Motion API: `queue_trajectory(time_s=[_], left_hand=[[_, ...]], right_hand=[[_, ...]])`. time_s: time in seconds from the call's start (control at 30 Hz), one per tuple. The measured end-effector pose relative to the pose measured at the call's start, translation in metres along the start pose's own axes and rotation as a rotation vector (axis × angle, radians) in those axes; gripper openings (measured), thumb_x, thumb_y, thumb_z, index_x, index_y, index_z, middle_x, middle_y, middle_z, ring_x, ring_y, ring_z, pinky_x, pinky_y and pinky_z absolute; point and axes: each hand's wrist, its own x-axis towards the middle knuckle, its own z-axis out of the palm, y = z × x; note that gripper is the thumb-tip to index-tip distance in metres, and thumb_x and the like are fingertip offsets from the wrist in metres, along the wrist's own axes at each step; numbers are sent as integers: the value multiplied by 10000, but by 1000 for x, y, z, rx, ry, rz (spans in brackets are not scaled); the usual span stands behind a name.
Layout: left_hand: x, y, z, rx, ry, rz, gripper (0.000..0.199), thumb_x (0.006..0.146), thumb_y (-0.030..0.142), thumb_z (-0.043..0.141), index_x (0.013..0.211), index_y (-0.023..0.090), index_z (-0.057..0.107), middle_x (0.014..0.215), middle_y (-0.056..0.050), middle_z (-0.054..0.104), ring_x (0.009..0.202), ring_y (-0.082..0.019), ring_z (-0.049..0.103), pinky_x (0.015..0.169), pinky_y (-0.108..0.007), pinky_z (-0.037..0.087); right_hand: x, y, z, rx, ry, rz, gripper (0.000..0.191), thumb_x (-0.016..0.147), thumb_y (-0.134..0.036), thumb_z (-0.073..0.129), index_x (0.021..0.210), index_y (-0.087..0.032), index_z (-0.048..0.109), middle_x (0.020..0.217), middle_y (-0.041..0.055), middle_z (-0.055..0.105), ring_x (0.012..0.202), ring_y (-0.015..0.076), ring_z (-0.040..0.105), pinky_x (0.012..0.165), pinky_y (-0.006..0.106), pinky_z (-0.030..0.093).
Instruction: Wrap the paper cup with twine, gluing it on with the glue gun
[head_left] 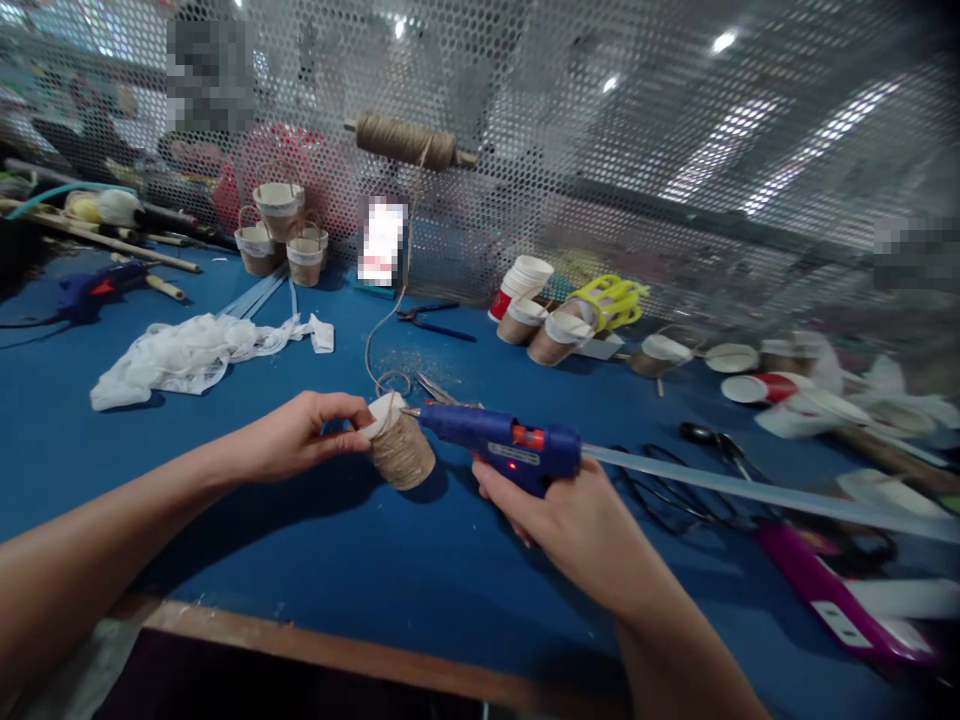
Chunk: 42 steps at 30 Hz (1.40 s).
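Observation:
My left hand (315,432) pinches the rim of a paper cup (403,455) wrapped in brown twine, which leans tilted over the blue table. In my right hand (551,500) is a blue hot glue gun (487,437) with a small red light and a long clear glue stick (712,480) out of its back. Its nozzle touches or nearly touches the cup's upper edge. From that edge a strand of twine (369,345) runs back and up to a twine roll (405,140) on the mesh. Scissors (435,388) lie behind the cup, partly hidden by the glue gun.
Twine-wrapped cups with handles (279,212) stand at back left, behind crumpled white cloth (187,355). Pliers (435,322) lie mid-table. More cups (559,335) line the mesh at right. A purple power strip (847,595) and black cords occupy the right side. Another glue gun (97,290) lies far left.

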Motion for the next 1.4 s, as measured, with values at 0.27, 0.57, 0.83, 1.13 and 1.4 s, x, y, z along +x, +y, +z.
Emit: queue_trajectory(time_s=[0.27, 0.57, 0.83, 1.13, 1.4], left_hand=[[0, 2, 0, -29, 3, 18, 149, 839, 260, 464, 817, 139, 549, 937, -61, 627, 862, -165, 555, 790, -286, 416], [0, 3, 0, -35, 6, 29, 145, 837, 248, 462, 804, 132, 542, 916, -65, 621, 846, -163, 548, 775, -285, 410], [1, 3, 2, -30, 20, 3, 174, 845, 260, 462, 864, 125, 570, 891, -47, 622, 825, -155, 554, 755, -269, 419], [0, 3, 3, -71, 29, 9, 170, 841, 250, 475, 872, 124, 583, 910, -52, 630, 853, -163, 564, 779, -284, 426], [0, 3, 3, -74, 40, 1, 184, 834, 251, 479, 882, 111, 588, 894, -59, 629, 838, -166, 562, 775, -290, 428]], right_hand=[[-13, 22, 3, -149, -104, -180, 275, 786, -248, 411, 877, -214, 667, 537, 15, 584, 488, 160, 531, 496, 282, 428], [-12, 21, 6, -312, -69, -279, 382, 772, -124, 337, 906, -223, 681, 507, 33, 596, 529, 196, 569, 559, 328, 444], [-14, 16, 4, -383, 3, -306, 338, 762, -149, 361, 884, -196, 672, 605, 63, 666, 577, 216, 616, 552, 318, 469], [-7, 8, 2, -268, 21, -264, 308, 803, -225, 349, 830, -182, 653, 590, 61, 653, 557, 202, 615, 539, 302, 484], [-15, 20, 6, -395, -36, -334, 328, 785, -165, 369, 922, -184, 666, 661, 75, 678, 626, 221, 628, 593, 334, 482]])
